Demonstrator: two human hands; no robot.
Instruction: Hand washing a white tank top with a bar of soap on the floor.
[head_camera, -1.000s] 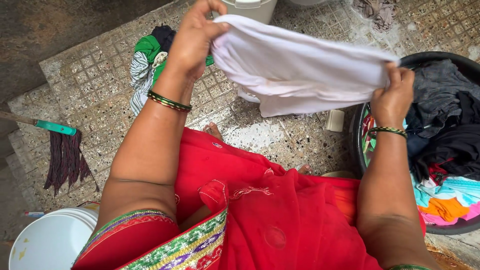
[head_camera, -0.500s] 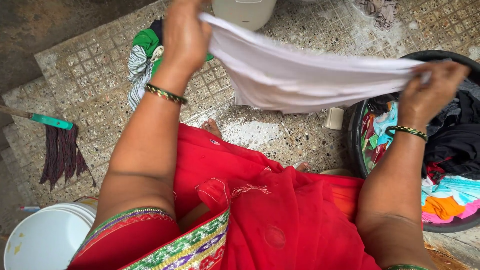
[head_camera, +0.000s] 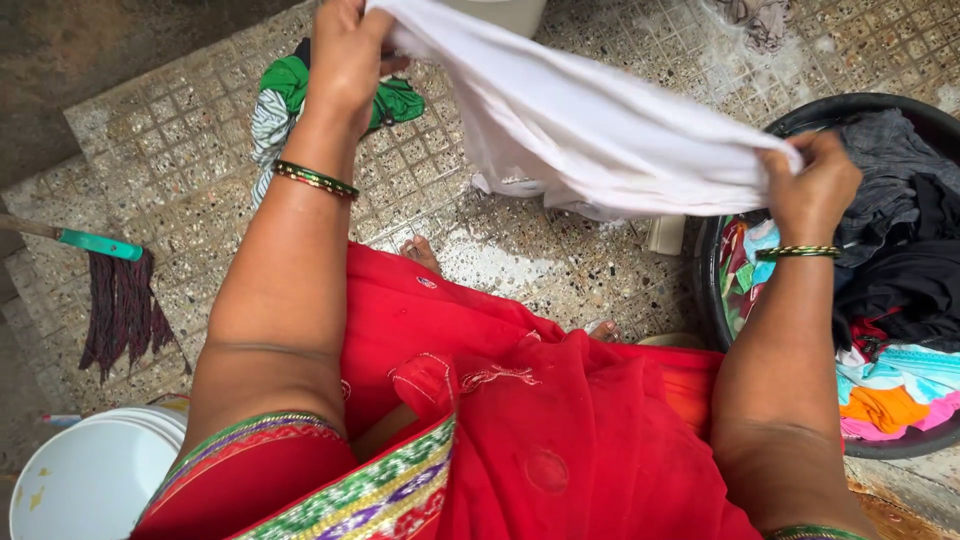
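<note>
A white cloth (head_camera: 590, 130) is stretched in the air between both my hands, above the wet tiled floor. My left hand (head_camera: 345, 55) grips its upper left end near the top of the view. The cloth's right end is bunched in my right hand (head_camera: 812, 185), which hovers over the rim of a black tub (head_camera: 712, 270). The tub holds a heap of dark and bright clothes (head_camera: 900, 300).
A pile of green and striped clothes (head_camera: 285, 105) lies on the floor under my left hand. A mop with a teal handle (head_camera: 115, 290) lies at the left. A white bucket (head_camera: 90, 480) stands at bottom left. A pale bar of soap (head_camera: 665, 235) sits by the tub.
My right hand has drawn back left and lower, from over the tub to its rim. The left hand rose a little, and the cloth hangs slacker between them.
</note>
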